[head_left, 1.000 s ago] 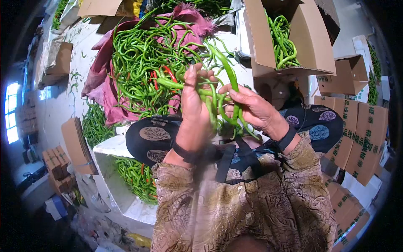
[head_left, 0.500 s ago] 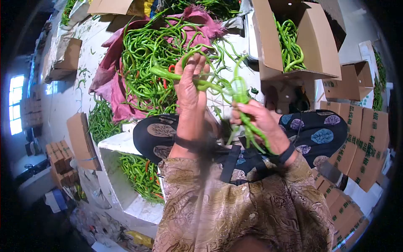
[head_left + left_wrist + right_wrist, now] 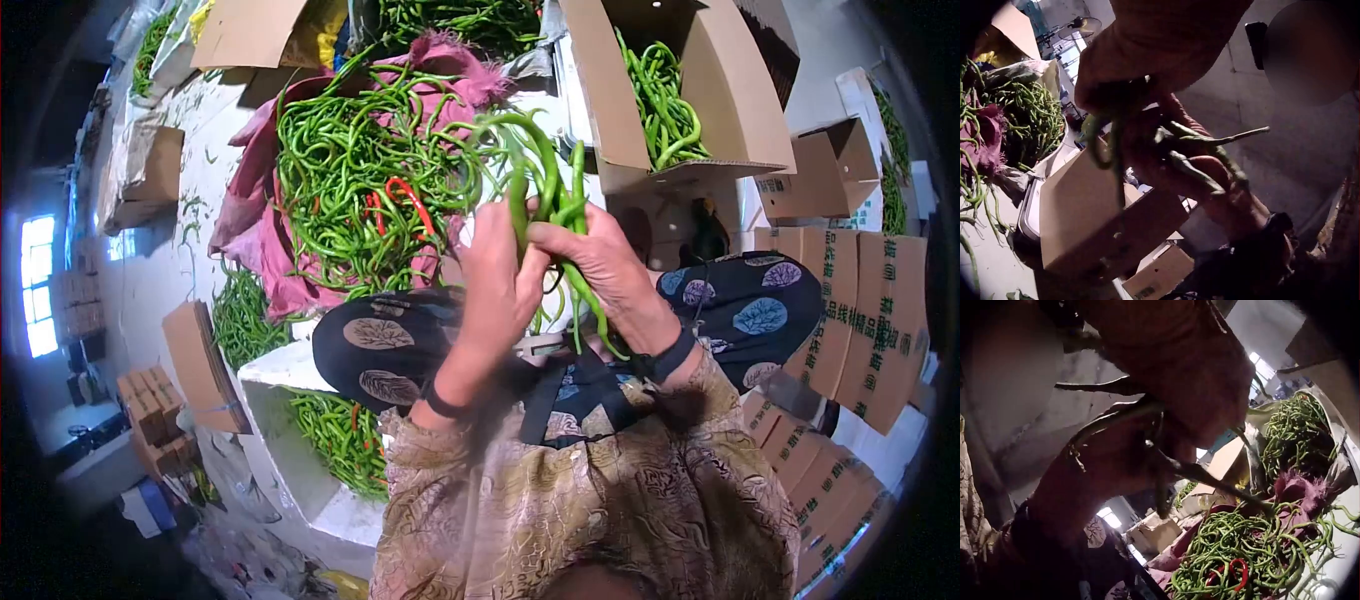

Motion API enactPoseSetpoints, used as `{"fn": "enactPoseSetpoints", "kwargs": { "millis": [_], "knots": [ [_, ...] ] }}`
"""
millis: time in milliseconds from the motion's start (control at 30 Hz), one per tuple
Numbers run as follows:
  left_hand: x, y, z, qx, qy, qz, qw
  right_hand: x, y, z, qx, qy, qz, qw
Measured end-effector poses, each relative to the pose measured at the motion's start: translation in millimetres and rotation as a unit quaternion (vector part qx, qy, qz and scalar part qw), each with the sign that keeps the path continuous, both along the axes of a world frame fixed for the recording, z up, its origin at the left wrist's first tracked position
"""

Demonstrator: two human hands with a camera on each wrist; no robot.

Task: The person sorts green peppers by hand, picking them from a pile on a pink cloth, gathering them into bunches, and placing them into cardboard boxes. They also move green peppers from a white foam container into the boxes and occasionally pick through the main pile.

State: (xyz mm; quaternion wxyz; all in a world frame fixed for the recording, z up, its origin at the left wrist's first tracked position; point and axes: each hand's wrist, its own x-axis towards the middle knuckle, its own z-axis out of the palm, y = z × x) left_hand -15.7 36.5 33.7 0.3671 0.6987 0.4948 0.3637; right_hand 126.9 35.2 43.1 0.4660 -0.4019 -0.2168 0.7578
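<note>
Gripping the green chillies (image 3: 543, 172) together, left hand (image 3: 500, 288) and right hand (image 3: 598, 262) now touching, apart a moment earlier

Both forearms were raised before the chest. Left hand (image 3: 497, 280) and right hand (image 3: 592, 255) touched, fingers curled round one pepper bunch (image 3: 545, 172).

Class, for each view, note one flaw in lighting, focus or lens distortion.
Head view: fisheye bends the edges, corners vignetted, window blown out. Left wrist view: left hand dim and soft around green peppers. Right wrist view: right hand underexposed, pepper pile brighter.
</note>
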Motion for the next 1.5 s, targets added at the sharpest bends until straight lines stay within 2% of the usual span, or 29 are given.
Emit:
{"fn": "enactPoseSetpoints", "kwargs": {
  "millis": [67, 133, 200, 233, 300, 367, 400, 467, 633, 667, 700, 733, 833, 967, 1067, 1133, 1200, 1267, 1333, 1500],
  "knots": [
    [1, -8, 5, 0.007, 0.031, 0.008, 0.999, -3, 6, 1, -0.002, -0.009, 0.015, 1.0],
    [2, -17, 6, 0.01, 0.062, 0.018, 0.998, -8, 8, -6, 0.055, -0.041, 0.037, 0.997],
    [4, -23, 4, 0.04, 0.077, 0.038, 0.995, -10, 9, -9, 0.058, -0.021, 0.029, 0.998],
    [6, -26, 2, -0.005, 0.0, 0.075, 0.997, -8, 11, -18, 0.033, 0.018, 0.031, 0.999],
    [4, -31, -7, -0.017, -0.043, 0.093, 0.995, -8, 12, -31, -0.005, 0.102, 0.033, 0.994],
    [5, -34, -16, -0.024, -0.117, 0.133, 0.984, -12, 11, -45, 0.0, 0.125, 0.014, 0.992],
    [4, -34, -17, -0.027, -0.116, 0.134, 0.984, -13, 10, -49, 0.007, 0.148, -0.003, 0.989],
    [2, -31, -13, 0.055, -0.048, 0.112, 0.991, -15, 9, -47, -0.002, 0.166, -0.001, 0.986],
    [0, -32, -3, 0.039, -0.007, 0.111, 0.993, -15, 10, -47, 0.015, 0.16, 0.01, 0.987],
    [0, -33, -2, -0.024, -0.135, 0.129, 0.982, -13, 11, -45, 0.022, 0.143, 0.022, 0.989],
    [0, -35, -1, -0.087, -0.26, 0.143, 0.951, -11, 12, -44, 0.021, 0.143, 0.023, 0.989],
    [0, -37, 6, -0.107, -0.32, 0.146, 0.93, -8, 14, -43, 0.006, 0.151, 0.049, 0.987],
    [-20, -42, 15, -0.188, -0.375, 0.159, 0.894, -2, 16, -41, -0.016, 0.158, 0.08, 0.984],
    [-33, -38, 16, -0.233, -0.517, 0.223, 0.793, 1, 20, -43, -0.035, 0.174, 0.092, 0.98],
    [-37, -41, 6, -0.243, -0.467, 0.234, 0.817, -1, 22, -43, -0.067, 0.19, 0.066, 0.977],
    [-37, -46, 0, -0.244, -0.458, 0.237, 0.822, 0, 23, -39, -0.078, 0.27, 0.056, 0.958],
    [-36, -52, -7, -0.253, -0.429, 0.21, 0.841, 1, 25, -38, -0.068, 0.265, 0.062, 0.96],
    [-30, -54, 1, -0.284, -0.434, 0.224, 0.825, 6, 26, -40, -0.014, 0.336, 0.123, 0.934],
    [-28, -55, 4, -0.279, -0.394, 0.236, 0.843, 7, 24, -37, -0.016, 0.304, 0.13, 0.944],
    [-25, -52, 15, -0.247, -0.376, 0.228, 0.864, 11, 22, -21, 0.011, 0.194, 0.182, 0.964]
  ]
}}
